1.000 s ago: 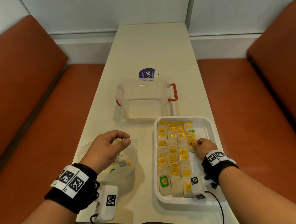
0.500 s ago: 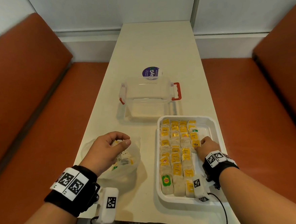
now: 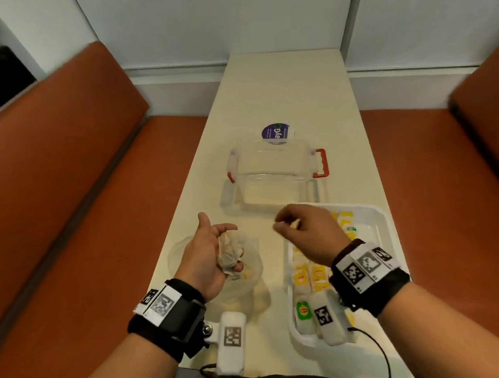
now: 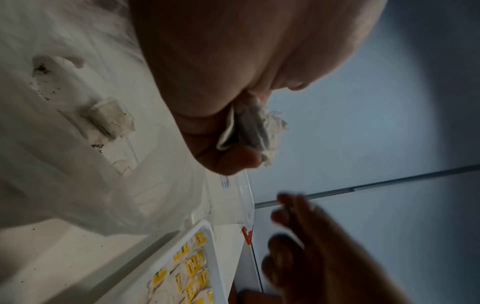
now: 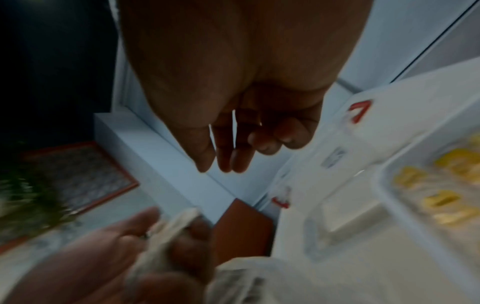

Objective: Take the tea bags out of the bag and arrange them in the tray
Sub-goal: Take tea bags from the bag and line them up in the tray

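Observation:
My left hand (image 3: pixel 220 235) is turned palm up above the clear plastic bag (image 3: pixel 248 280) and grips a clump of pale tea bags (image 3: pixel 229 253); the same clump (image 4: pixel 254 127) pokes out past the fingers in the left wrist view. One loose tea bag (image 4: pixel 109 117) lies inside the bag. My right hand (image 3: pixel 286 224) hovers between the bag and the white tray (image 3: pixel 383 223), with fingers (image 5: pixel 233 156) loosely bent and nothing in them. Rows of yellow-tagged tea bags (image 3: pixel 310 273) fill the tray's left part, partly hidden by my right wrist.
A clear lidded box with red handles (image 3: pixel 271 175) stands just beyond the tray, with a purple round sticker (image 3: pixel 275 132) behind it. The narrow cream table (image 3: pixel 280 92) runs between two orange benches (image 3: pixel 66 201). The tray's right strip is bare.
My right hand has lifted off the tea bags in the tray and moved left towards my left hand. My left hand has turned palm up, now showing a clump of tea bags.

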Demonstrator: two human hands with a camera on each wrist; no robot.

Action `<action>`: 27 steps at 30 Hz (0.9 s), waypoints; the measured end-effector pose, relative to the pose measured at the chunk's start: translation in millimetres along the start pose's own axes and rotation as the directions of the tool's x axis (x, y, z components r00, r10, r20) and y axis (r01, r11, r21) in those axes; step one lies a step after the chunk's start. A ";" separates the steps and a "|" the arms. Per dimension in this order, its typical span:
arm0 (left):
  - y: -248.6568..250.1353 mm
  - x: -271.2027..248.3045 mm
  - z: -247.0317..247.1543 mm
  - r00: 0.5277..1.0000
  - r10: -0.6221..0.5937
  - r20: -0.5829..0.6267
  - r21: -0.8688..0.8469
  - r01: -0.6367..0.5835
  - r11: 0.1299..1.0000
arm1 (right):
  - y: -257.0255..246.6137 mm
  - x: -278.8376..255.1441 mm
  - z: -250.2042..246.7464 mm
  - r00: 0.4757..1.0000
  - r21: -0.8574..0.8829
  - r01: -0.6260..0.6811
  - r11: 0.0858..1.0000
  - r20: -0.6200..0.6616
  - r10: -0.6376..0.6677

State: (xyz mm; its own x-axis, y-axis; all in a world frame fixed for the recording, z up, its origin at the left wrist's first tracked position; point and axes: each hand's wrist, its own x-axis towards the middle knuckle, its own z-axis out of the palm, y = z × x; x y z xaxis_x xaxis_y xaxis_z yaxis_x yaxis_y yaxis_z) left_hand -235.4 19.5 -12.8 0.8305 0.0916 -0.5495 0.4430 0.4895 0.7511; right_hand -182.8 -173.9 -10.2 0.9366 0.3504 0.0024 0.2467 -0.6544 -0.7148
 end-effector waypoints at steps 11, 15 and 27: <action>3.7 -0.7 3.4 0.994 0.092 0.052 -0.025 -0.091 0.996 | -57.9 13.5 22.7 0.988 0.111 -0.018 0.994 0.156 0.000; 4.9 -1.5 2.3 0.994 0.064 0.091 -0.117 -0.054 0.992 | -57.9 16.9 20.1 0.977 0.199 -0.056 0.978 0.211 0.013; -3.6 8.4 -8.8 0.995 -0.030 0.091 -0.099 0.039 0.994 | -62.4 28.2 16.3 0.980 0.255 -0.067 0.965 0.198 0.015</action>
State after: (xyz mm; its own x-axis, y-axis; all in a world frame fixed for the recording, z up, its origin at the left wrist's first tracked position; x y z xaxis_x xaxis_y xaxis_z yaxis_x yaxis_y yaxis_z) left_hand -232.9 26.2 -23.3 0.8444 -0.0025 -0.5358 0.4391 0.5761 0.6894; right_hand -175.8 -112.3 23.1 0.8726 0.4659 -0.1468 0.1120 -0.4834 -0.8682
